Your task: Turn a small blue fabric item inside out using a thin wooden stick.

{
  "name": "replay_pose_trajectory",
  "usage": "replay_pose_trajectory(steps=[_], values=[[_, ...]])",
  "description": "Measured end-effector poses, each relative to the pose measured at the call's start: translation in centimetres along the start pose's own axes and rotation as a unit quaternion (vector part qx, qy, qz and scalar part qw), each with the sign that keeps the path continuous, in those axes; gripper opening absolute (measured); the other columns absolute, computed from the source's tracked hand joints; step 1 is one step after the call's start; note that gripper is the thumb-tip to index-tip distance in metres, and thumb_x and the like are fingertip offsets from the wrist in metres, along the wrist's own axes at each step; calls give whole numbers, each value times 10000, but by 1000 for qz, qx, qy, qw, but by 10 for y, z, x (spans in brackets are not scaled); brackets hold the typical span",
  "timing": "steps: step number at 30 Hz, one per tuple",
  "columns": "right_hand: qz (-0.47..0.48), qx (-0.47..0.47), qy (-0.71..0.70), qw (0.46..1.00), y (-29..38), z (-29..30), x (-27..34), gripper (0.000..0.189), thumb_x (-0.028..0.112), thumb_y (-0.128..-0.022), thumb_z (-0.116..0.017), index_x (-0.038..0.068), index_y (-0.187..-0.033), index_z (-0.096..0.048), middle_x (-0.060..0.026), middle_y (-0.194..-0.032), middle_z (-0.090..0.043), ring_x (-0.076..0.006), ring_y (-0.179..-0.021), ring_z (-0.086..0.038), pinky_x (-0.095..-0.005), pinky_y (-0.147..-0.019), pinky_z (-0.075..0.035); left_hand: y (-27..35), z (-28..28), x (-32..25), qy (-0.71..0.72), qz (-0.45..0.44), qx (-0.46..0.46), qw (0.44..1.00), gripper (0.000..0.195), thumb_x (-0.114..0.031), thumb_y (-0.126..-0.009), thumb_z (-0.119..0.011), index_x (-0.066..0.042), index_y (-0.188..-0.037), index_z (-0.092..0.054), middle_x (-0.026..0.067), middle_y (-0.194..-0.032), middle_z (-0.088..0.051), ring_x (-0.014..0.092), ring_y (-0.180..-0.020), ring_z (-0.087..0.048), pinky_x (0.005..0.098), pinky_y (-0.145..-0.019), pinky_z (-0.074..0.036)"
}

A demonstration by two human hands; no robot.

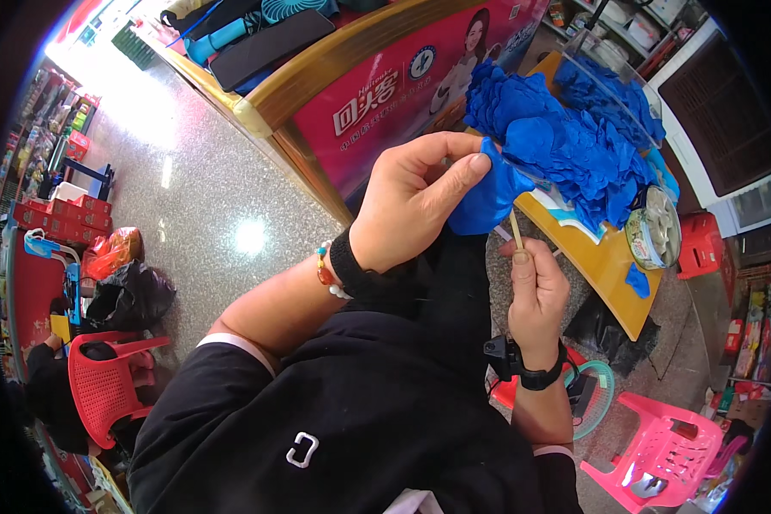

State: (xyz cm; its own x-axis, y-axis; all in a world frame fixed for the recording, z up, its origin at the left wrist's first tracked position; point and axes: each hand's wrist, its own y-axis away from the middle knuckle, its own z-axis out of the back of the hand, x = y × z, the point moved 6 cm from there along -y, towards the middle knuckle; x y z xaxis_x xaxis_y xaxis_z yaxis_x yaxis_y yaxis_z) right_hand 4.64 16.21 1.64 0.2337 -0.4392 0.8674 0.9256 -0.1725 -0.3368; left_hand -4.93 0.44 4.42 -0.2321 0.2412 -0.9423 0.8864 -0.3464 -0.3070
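My left hand (pixel 417 186) pinches the top edge of a blue petal-shaped piece (pixel 485 199), which looks like cloth, between thumb and fingers. Just below it, my right hand (pixel 536 283) grips a thin pale stick (pixel 516 230) that points up at the lower edge of the piece. Whether the stick's tip touches the piece I cannot tell. Beyond my hands, a large heap of similar blue pieces (pixel 572 144) lies on a yellow wooden table (pixel 584 263). A round tin (pixel 646 241) with pale stuff in it stands by the heap, and one loose blue piece (pixel 637 281) lies near it.
A clear plastic box (pixel 626 83) holds more blue pieces behind the heap. A wood-edged counter (pixel 308 70) with a printed pink panel is ahead. A pink plastic chair (pixel 668 443) and a green basket (pixel 594 398) are right; a red chair (pixel 99 385) beside a seated person is left.
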Motion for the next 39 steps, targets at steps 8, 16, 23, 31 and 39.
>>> replay_pose_trajectory(steps=[8,16,23,31,39], values=[[-79,57,-122,988,10,-3,-16,197,164,-966,-511,6,-937,-626,49,-636,-450,-27,-536,-361,-205,-485,-276,2,-8,3,230,105,22,967,176,-160,-955,-540,-33,-1062,-600,52,-864,-660,106,-746,-658,247,-675,-569],[-125,116,-270,948,11,-10,-13,210,173,-974,-505,6,-945,-629,78,-614,-419,-10,-519,-331,-193,-469,-247,1,-12,-10,220,47,47,973,119,-91,-918,-584,-16,-1003,-620,68,-932,-644,100,-747,-648,243,-678,-571],[11,24,-40,999,6,-6,-3,196,168,-967,-513,11,-946,-628,52,-625,-471,-22,-520,-369,-194,-472,-284,2,-14,-10,145,60,78,985,105,-122,-883,-647,-22,-915,-636,23,-841,-604,62,-689,-591,214,-618,-556],[-189,155,-289,926,10,-15,-19,142,111,-947,-526,5,-934,-620,-23,-653,-548,-52,-528,-439,-224,-477,-335,-3,-7,-7,143,80,45,985,99,-122,-879,-651,-33,-921,-643,20,-821,-628,58,-681,-589,190,-578,-513],[63,-8,34,997,5,-3,5,165,128,-955,-518,2,-931,-622,-5,-636,-519,-58,-509,-426,-217,-468,-317,0,-4,2,147,86,47,984,87,-126,-867,-666,-43,-884,-646,5,-799,-619,52,-643,-565,191,-553,-498]])
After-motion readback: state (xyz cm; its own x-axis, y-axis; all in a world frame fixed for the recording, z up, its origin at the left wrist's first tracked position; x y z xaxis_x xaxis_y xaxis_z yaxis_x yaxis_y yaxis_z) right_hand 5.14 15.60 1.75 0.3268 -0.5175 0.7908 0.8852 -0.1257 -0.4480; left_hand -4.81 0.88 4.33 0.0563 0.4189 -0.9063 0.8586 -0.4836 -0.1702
